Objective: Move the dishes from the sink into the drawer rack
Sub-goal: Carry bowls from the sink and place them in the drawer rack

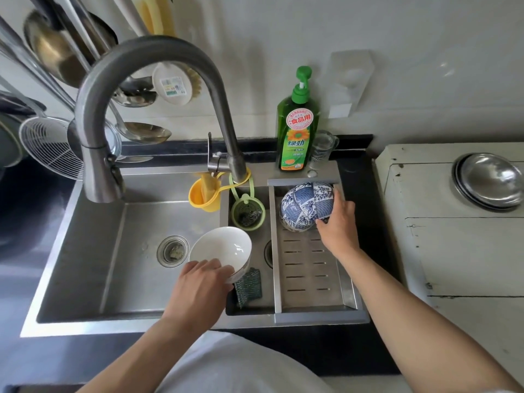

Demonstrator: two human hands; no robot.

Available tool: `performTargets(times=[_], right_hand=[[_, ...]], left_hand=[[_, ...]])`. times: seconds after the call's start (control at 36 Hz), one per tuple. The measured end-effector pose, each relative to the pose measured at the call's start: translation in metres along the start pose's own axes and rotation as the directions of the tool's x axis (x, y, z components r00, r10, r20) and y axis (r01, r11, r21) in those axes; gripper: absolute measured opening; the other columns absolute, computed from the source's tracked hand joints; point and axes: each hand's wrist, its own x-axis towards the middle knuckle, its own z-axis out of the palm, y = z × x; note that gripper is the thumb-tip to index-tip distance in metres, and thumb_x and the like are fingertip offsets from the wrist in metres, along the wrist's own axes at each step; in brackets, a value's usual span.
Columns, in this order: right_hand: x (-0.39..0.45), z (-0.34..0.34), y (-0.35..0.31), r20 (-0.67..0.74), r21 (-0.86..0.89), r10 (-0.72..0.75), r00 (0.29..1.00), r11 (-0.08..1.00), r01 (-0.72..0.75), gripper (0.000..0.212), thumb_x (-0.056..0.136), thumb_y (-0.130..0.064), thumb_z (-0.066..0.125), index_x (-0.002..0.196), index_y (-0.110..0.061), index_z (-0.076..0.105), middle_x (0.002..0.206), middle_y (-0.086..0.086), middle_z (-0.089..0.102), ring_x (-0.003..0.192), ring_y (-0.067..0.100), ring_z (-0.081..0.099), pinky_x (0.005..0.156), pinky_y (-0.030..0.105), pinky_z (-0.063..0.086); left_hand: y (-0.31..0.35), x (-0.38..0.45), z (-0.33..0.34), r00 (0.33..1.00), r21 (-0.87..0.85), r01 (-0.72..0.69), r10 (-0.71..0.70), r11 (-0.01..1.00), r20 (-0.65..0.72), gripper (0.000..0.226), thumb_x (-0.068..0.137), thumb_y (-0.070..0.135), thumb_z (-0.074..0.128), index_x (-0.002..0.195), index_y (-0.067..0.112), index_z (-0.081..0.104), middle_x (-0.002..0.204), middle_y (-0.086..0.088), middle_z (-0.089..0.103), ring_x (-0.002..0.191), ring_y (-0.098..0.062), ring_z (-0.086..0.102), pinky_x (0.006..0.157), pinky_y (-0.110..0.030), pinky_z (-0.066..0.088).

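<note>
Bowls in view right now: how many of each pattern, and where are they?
Blue-patterned bowls, upside down in the drain rack at the right hand: 3
White-inside bowl, held by the left hand over the sink: 1
Total: 4

Right hand [337, 222] covers the 3 o'clock side of the blue bowls [306, 207]; fingertips hidden behind them. Bowl count unclear where they overlap. Left hand [201, 282] hides the 6 o'clock rim of the white bowl [219, 249], which covers part of the scrubbing pad [249, 285]. Tap [136, 89] blocks the hanging ladles [141, 131]. Pans [56, 49] at 10 o'clock cut by the frame edge. Steel lid [487, 180] cut at 3 o'clock. Soap bottle [297, 129] small print unreadable.
</note>
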Motion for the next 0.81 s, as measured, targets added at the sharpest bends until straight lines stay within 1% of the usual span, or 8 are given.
performTargets(times=[0.17, 0.36, 0.44, 0.56, 0.67, 0.81], right_hand=[[-0.007, -0.002, 0.001, -0.043, 0.008, -0.042, 0.998, 0.999, 0.043, 0.098, 0.084, -0.011, 0.08, 0.158, -0.027, 0.017, 0.137, 0.01, 0.033, 0.126, 0.029, 0.053, 0.103, 0.043, 0.053], [-0.007, -0.009, -0.002, -0.098, -0.024, -0.105, 0.99, 0.994, 0.103, 0.096, 0.083, -0.007, 0.08, 0.156, -0.022, 0.02, 0.134, 0.012, 0.035, 0.122, 0.032, 0.054, 0.1, 0.041, 0.053], [-0.005, -0.011, -0.005, -0.131, -0.037, -0.101, 0.986, 0.995, 0.097, 0.097, 0.082, -0.008, 0.08, 0.157, -0.018, 0.019, 0.133, 0.014, 0.036, 0.121, 0.034, 0.054, 0.099, 0.044, 0.053], [-0.002, -0.017, -0.006, -0.15, -0.056, -0.091, 0.984, 0.995, 0.083, 0.097, 0.084, -0.01, 0.08, 0.158, -0.015, 0.017, 0.135, 0.015, 0.036, 0.123, 0.034, 0.053, 0.097, 0.043, 0.053], [-0.001, -0.023, -0.007, -0.169, -0.084, -0.111, 0.979, 0.992, 0.098, 0.096, 0.084, -0.01, 0.08, 0.157, -0.015, 0.018, 0.135, 0.016, 0.036, 0.122, 0.034, 0.053, 0.095, 0.045, 0.056], [-0.003, -0.031, -0.012, -0.228, -0.1, -0.082, 0.97, 0.993, 0.06, 0.094, 0.084, -0.009, 0.078, 0.158, -0.011, 0.021, 0.134, 0.019, 0.038, 0.121, 0.038, 0.052, 0.095, 0.042, 0.052]], left_hand=[[-0.001, 0.0, 0.001, 1.0, -0.003, -0.005, 0.005, 1.0, -0.005, 0.034, 0.057, 0.022, 0.092, 0.064, 0.027, 0.059, 0.062, 0.008, 0.057, 0.056, -0.021, 0.062, 0.059, -0.03, 0.047], [-0.002, -0.002, -0.002, 1.0, -0.021, -0.002, 0.001, 1.0, -0.021, 0.034, 0.059, 0.021, 0.092, 0.064, 0.027, 0.059, 0.063, 0.007, 0.057, 0.056, -0.022, 0.061, 0.059, -0.031, 0.045], [-0.002, -0.004, -0.003, 1.0, -0.031, 0.005, -0.005, 1.0, -0.023, 0.033, 0.059, 0.02, 0.092, 0.065, 0.027, 0.06, 0.063, 0.006, 0.058, 0.056, -0.022, 0.062, 0.059, -0.031, 0.046], [-0.004, -0.007, -0.005, 0.999, -0.042, 0.009, -0.01, 0.999, -0.033, 0.034, 0.059, 0.02, 0.093, 0.065, 0.026, 0.06, 0.063, 0.006, 0.057, 0.056, -0.023, 0.061, 0.058, -0.029, 0.039], [-0.008, -0.01, -0.007, 0.999, -0.07, 0.04, -0.043, 0.997, -0.029, 0.033, 0.063, 0.018, 0.091, 0.066, 0.025, 0.059, 0.064, 0.006, 0.057, 0.058, -0.025, 0.062, 0.06, -0.031, 0.043], [-0.01, -0.014, -0.01, 0.997, -0.1, 0.068, -0.07, 0.993, -0.023, 0.028, 0.068, 0.019, 0.088, 0.069, 0.025, 0.061, 0.066, 0.005, 0.058, 0.06, -0.026, 0.062, 0.062, -0.03, 0.036]])
